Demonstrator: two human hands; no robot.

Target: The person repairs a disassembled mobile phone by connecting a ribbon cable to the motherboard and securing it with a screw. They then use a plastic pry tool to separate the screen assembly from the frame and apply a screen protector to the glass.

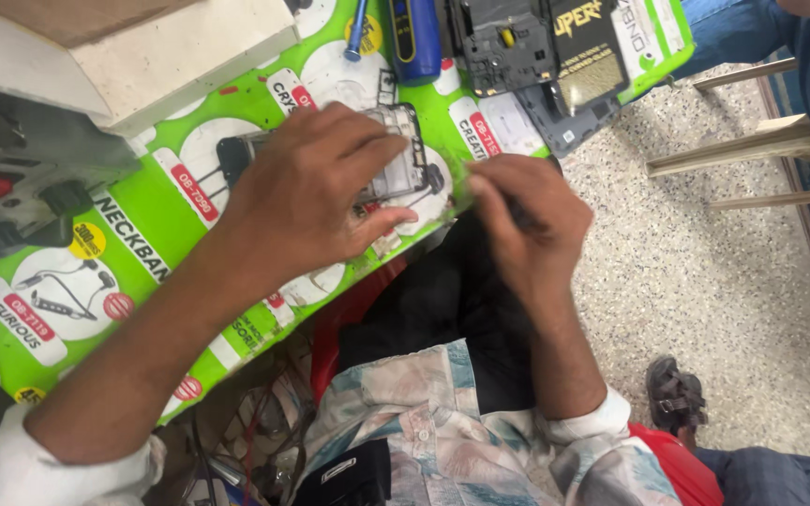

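My left hand lies flat over an opened phone frame on the green printed mat, pressing it down with fingers spread across it. My right hand sits at the frame's right end with its fingers pinched on a small dark tool, mostly hidden by the hand. Much of the phone frame is covered by my left hand.
A blue-handled screwdriver and a thin blue tool lie at the mat's far edge. A dark phone back part and a black packet rest beside them. A white box stands far left. Wooden stool legs and another person's sandalled foot are on the speckled floor.
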